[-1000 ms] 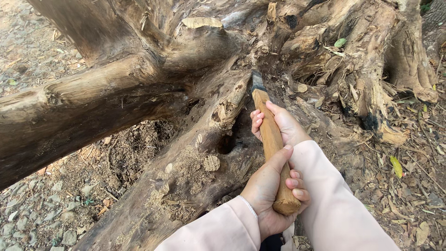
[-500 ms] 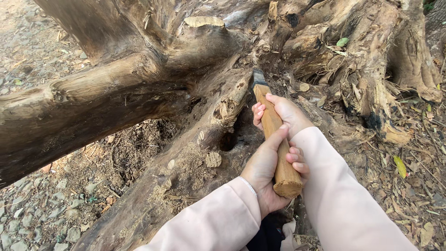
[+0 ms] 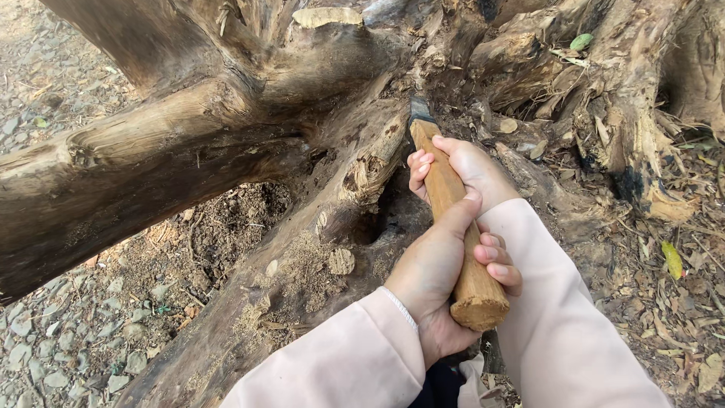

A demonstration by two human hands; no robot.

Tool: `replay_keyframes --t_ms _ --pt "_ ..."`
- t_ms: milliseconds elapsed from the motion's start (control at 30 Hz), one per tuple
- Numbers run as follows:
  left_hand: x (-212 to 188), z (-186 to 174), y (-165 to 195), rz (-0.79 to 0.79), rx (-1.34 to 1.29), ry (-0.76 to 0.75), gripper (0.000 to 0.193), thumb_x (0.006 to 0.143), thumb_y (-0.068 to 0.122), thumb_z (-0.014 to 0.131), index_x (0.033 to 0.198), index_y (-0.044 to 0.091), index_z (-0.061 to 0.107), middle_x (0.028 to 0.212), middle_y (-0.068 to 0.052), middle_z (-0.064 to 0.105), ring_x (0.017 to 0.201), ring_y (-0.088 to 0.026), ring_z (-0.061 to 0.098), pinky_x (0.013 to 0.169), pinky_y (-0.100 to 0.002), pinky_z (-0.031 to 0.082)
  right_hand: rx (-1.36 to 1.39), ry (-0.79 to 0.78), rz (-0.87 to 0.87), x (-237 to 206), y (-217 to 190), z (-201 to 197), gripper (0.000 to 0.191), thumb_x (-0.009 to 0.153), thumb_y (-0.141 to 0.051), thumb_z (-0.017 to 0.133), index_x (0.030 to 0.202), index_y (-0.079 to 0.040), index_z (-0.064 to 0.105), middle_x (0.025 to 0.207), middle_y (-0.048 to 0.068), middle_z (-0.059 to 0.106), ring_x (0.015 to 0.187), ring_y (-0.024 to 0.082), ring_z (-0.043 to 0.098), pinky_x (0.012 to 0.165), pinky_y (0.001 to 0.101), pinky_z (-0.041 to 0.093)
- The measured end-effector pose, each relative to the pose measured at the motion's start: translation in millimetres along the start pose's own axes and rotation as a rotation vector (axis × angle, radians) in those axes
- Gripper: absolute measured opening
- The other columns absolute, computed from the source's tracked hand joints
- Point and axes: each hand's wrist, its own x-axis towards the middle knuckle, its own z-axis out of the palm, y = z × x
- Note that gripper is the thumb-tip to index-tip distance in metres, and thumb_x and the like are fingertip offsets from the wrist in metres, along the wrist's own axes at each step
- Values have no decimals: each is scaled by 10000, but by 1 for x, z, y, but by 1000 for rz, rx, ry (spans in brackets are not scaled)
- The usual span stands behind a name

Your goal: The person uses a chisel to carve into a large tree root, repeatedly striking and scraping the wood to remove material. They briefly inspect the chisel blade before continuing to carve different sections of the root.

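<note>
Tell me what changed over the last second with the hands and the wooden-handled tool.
Little changed. Both hands, left hand low and right hand higher, shifted only slightly along with the wooden handle. Nothing was let go. The metal head stays against the tree root.

axe (image 3: 445, 196) nudged forward, hands slightly higher

Smooth wooden handle (image 3: 453, 227), dull metal blade (image 3: 419, 109), rough weathered root (image 3: 302, 257).
</note>
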Motion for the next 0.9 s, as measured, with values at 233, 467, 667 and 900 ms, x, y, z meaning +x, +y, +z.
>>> replay_keyframes --t_ms 233,467,667,900 --pt "23 30 -21 128 377 184 227 997 272 572 1004 96 429 719 -51 484 572 -152 504 504 -330 491 363 -254 56 -16 -17 -30 303 1101 -296 520 1034 -6 461 816 30 516 653 115 537 641 283 522" --pt "19 1 -44 121 382 132 289 1013 314 605 996 76 442 757 -33 492 596 -137 516 503 -325 496 284 -212 -79 -41 -4 -56 308 1046 -273 555 1163 11 532 859 57 562 648 104 559 627 259 524" --pt "38 3 -31 101 279 150 327 1016 354 587 990 75 419 753 -60 491 579 -148 520 495 -321 511 191 -116 2 -20 -20 -37 337 1048 -276 567 1188 19 484 885 72 577 670 113 569 623 237 532" --pt "22 8 -10 0 409 69 285 1032 313 610 1023 75 454 738 -31 499 561 -120 511 491 -301 493 352 -216 -109 -19 3 -55 392 1094 -304 516 1226 62 462 860 54 550 665 106 560 620 267 533"
